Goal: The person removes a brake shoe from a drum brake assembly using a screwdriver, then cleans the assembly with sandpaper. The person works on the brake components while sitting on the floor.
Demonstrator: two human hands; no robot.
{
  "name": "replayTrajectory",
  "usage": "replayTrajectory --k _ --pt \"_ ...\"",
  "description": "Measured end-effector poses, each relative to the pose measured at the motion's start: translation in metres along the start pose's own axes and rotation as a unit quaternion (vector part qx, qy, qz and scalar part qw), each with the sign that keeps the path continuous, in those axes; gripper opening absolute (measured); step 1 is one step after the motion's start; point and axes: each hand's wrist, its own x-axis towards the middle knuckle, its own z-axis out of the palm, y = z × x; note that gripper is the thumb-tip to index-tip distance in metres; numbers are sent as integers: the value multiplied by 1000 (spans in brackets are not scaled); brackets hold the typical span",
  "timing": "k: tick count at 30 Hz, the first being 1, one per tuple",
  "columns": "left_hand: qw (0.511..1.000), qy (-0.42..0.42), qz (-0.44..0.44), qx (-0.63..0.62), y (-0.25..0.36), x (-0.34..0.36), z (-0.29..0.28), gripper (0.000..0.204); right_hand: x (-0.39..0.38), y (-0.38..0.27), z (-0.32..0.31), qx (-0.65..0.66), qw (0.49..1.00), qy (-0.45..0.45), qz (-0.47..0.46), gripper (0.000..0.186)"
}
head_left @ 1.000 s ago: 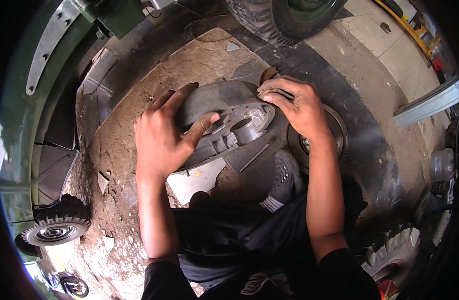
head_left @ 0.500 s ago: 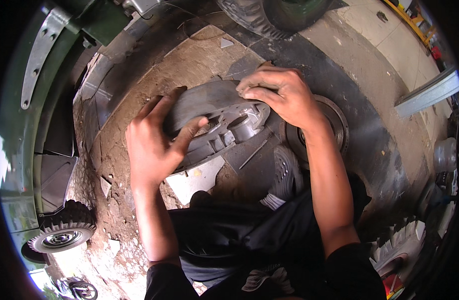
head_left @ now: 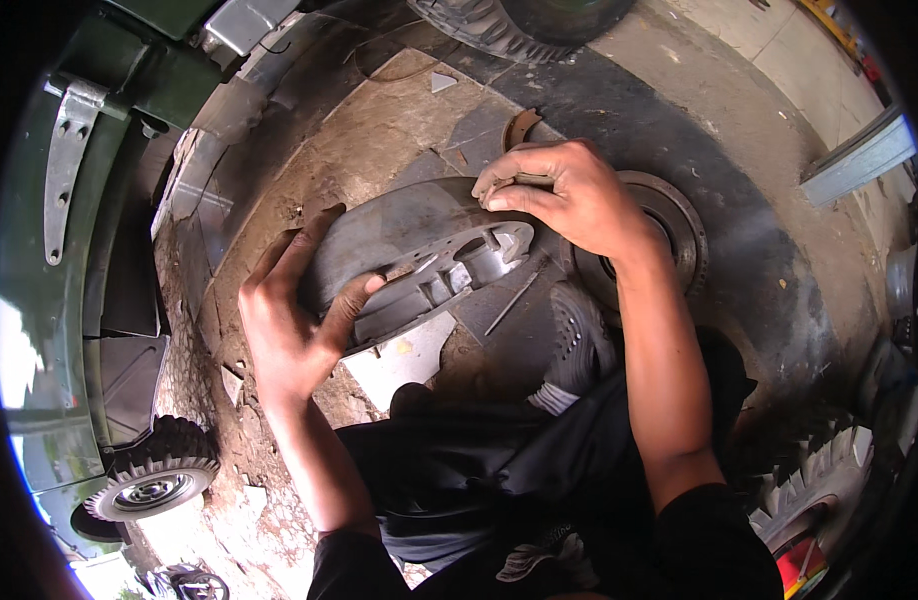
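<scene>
A round grey cast-metal part (head_left: 399, 225) is tilted up in front of me, with a smooth dull face and a hollow, ribbed underside. My left hand (head_left: 294, 310) grips its left edge, thumb on the ribbed side and fingers over the smooth face. At the upper right edge, my right hand (head_left: 574, 195) is closed, thumb against curled fingers. A thin greyish edge shows in that pinch, too little to name. Beside my right wrist a ring-shaped metal disc (head_left: 679, 225) lies on the floor. A thin rod (head_left: 511, 303) rests under the part's right end.
My shoe (head_left: 579, 335) is close below the part. Beyond my right hand lies a curved brown piece (head_left: 522, 127). Broken white tile (head_left: 404, 360) sits under the part. A green vehicle (head_left: 49, 350) stands left; large tyres (head_left: 489, 25) are at the top and lower right (head_left: 819, 480).
My left hand and the left end of the metal part have shifted slightly left and down. The brown curved piece shows more beyond my right hand. My view has shifted a little.
</scene>
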Motion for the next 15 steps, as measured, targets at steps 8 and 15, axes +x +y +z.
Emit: replayTrajectory --k 8,15 --pt "1000 1 -13 -20 4 -3 -1 69 -7 -11 -9 -44 999 -12 -8 19" --pt "999 6 5 -32 3 -14 0 71 -7 -27 5 -99 993 -8 -63 13"
